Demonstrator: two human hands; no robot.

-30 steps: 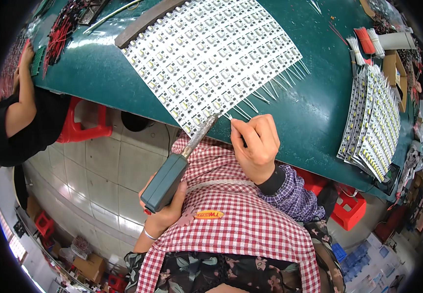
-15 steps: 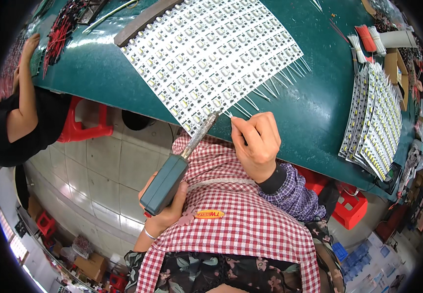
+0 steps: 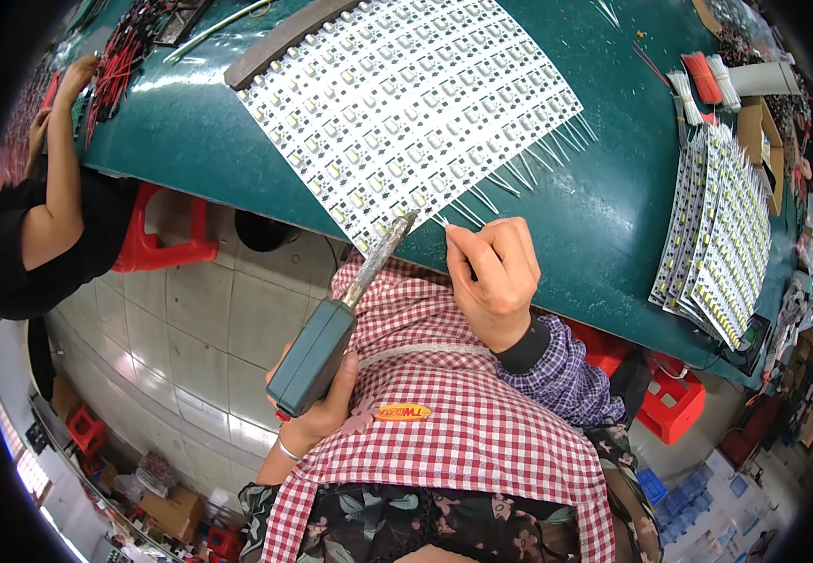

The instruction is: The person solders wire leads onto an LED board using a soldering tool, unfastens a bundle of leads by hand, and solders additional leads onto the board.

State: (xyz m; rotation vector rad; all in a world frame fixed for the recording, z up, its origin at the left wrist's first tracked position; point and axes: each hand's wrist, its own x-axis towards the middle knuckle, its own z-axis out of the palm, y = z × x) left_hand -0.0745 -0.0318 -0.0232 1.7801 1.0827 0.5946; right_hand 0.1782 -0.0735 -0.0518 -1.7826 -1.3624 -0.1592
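A white LED circuit board panel [image 3: 397, 117] lies on the green table, with rows of small yellowish LEDs and several thin white wires [image 3: 519, 174] sticking out from its near right edge. My left hand [image 3: 335, 392] is wrapped round the dark green handle of a soldering iron [image 3: 314, 352]. The iron's worn metal tip reaches the panel's near edge; whether it touches a pad cannot be made out. Close to that tip, my right hand [image 3: 496, 281] is closed in a pinch on a white wire [image 3: 440, 220] at the panel's edge.
A dark bar [image 3: 286, 42] lies along the panel's far left edge. Stacked LED panels [image 3: 718, 230] rest at the right, near red and white wire bundles [image 3: 702, 77] and a cardboard box [image 3: 760, 141]. At left, a co-worker's arm [image 3: 64, 192] reaches over red-black wires.
The soldering iron has shifted slightly left, its tip a little higher over the panel's edge. My right hand has barely moved. The co-worker's hand has moved up and to the right.
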